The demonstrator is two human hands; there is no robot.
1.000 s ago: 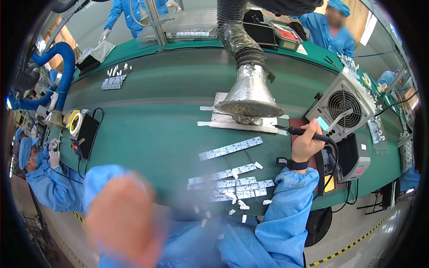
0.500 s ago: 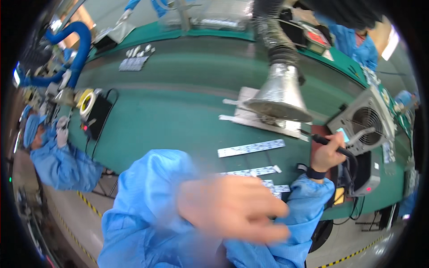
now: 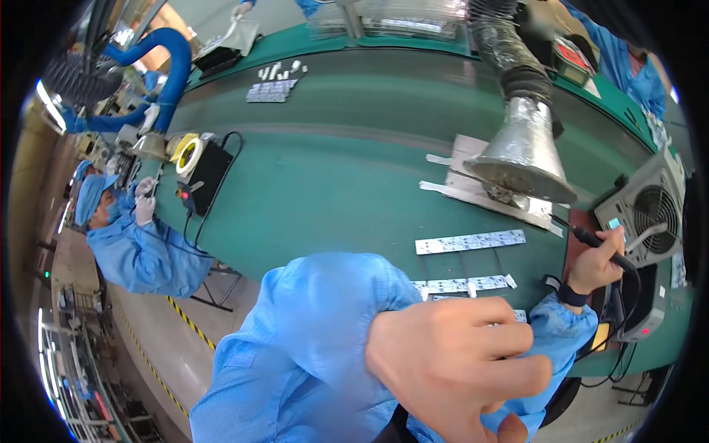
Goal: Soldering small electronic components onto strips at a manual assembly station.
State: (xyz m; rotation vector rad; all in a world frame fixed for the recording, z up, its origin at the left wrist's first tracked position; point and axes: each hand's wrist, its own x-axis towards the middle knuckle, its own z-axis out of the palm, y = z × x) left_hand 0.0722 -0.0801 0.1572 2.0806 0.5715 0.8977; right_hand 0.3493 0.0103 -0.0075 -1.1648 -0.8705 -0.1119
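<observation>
My right hand [image 3: 594, 266] grips a soldering iron [image 3: 587, 236] by its black handle. The iron's tip points left, toward the grey-white plate [image 3: 480, 196] under the fume funnel. In the near middle, my left hand [image 3: 458, 354] hangs in front of the work surface, its fingers curled. The palm side is hidden, so I cannot make out anything in its fingers. Beyond it lies a pale circuit-board strip [image 3: 470, 242]. Dark wires run from this strip to a second circuit-board strip [image 3: 450, 286] with small white connectors. My left hand hides further strips partly.
A silver fume funnel [image 3: 523, 151] hangs over the plate. On the right stands a grey box with a fan [image 3: 650, 207]. A black device with a tape roll [image 3: 207, 173] sits to the left on the green table [image 3: 317, 192]. A co-worker [image 3: 140, 236] sits at left.
The view has shifted, so the table scene sits further right. My left hand's fingers have curled in from a more spread, blurred pose. My right hand still holds the soldering iron.
</observation>
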